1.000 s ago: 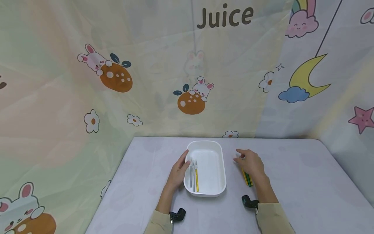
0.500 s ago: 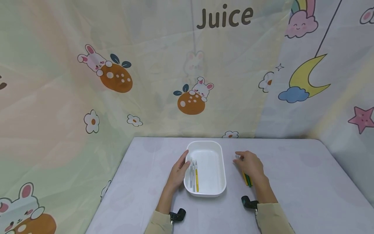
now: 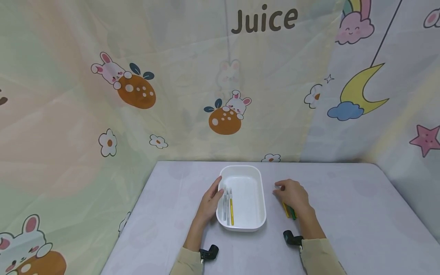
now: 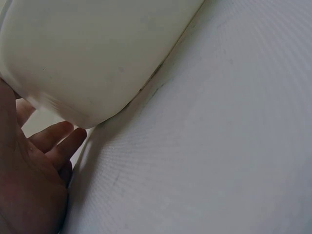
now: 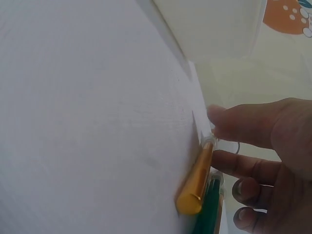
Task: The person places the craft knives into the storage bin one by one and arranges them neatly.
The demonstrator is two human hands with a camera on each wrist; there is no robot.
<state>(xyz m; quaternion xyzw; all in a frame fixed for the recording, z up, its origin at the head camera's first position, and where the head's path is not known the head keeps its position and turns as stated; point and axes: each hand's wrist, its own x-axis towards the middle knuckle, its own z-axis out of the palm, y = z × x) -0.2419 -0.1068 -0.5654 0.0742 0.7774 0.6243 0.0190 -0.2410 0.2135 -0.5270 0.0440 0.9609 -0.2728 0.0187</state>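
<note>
My left hand (image 3: 207, 202) holds the left side of a white rectangular tray (image 3: 262, 198), thumb over the rim and fingers along the outer wall. Inside the tray, along its left side, lie a slim pen-like tool with a yellow handle (image 3: 232, 212) and silver ones (image 3: 226, 212), all with clear or pale ends. Right of the tray, my right hand (image 3: 295, 194) pinches the clear end of another yellow-handled tool (image 5: 195, 187) between thumb and index finger. A green-handled tool (image 5: 208, 204) lies beside it, with another yellowish one partly hidden behind. My other right fingers are loosely curled.
The tray and tools are on a table with a pale cloth (image 3: 361, 214). A printed fabric backdrop (image 3: 185, 95) rises behind the table's far edge and along its sides. A small black device (image 3: 292, 238) is worn on each wrist.
My right hand has moved slightly toward me, and its thumb and index finger have drawn closer together. The yellow-handled tool has shifted left, away from the green one. My left hand and the tray stay still.
</note>
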